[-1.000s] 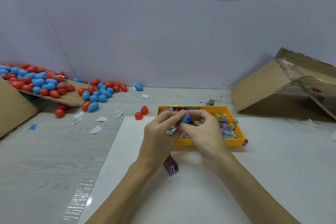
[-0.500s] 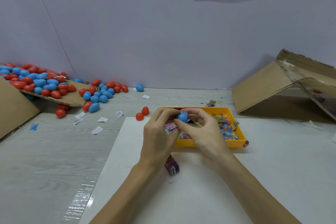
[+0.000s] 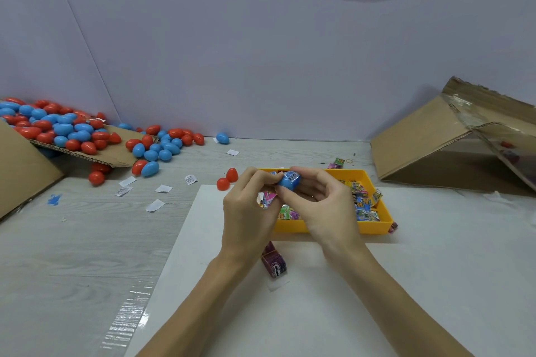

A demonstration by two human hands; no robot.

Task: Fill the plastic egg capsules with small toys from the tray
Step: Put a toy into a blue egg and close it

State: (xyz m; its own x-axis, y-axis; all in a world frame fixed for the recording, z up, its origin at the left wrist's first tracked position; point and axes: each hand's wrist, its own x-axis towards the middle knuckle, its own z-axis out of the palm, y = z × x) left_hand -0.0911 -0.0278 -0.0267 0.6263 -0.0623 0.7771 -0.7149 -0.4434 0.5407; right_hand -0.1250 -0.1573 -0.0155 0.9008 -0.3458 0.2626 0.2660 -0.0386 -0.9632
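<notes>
Your left hand (image 3: pixel 246 211) and right hand (image 3: pixel 322 206) both pinch blue egg capsule (image 3: pixel 290 180), held above near-left corner of yellow tray (image 3: pixel 377 226). Judgement: hollow plastic, light, stiff, slick; hold each half at widest girth, squeeze lightly. Small toys (image 3: pixel 364 206) lie along tray's right side, light, crinkly.

Both hands meet over the near-left part of the yellow tray (image 3: pixel 374 227): the right hand (image 3: pixel 324 209) pinches a blue egg capsule (image 3: pixel 290 180) between thumb and fingers, and the left hand (image 3: pixel 246 211) touches the same capsule while a pink toy packet (image 3: pixel 268 198) shows within its curled fingers. The tray holds a heap of small wrapped toys (image 3: pixel 362 203) and rests on a white sheet (image 3: pixel 435 269). At ten o'clock, red and blue capsules (image 3: pixel 72 130) spill from a cardboard flap (image 3: pixel 113 156); a tipped cardboard box (image 3: pixel 429 136) lies at two o'clock.
</notes>
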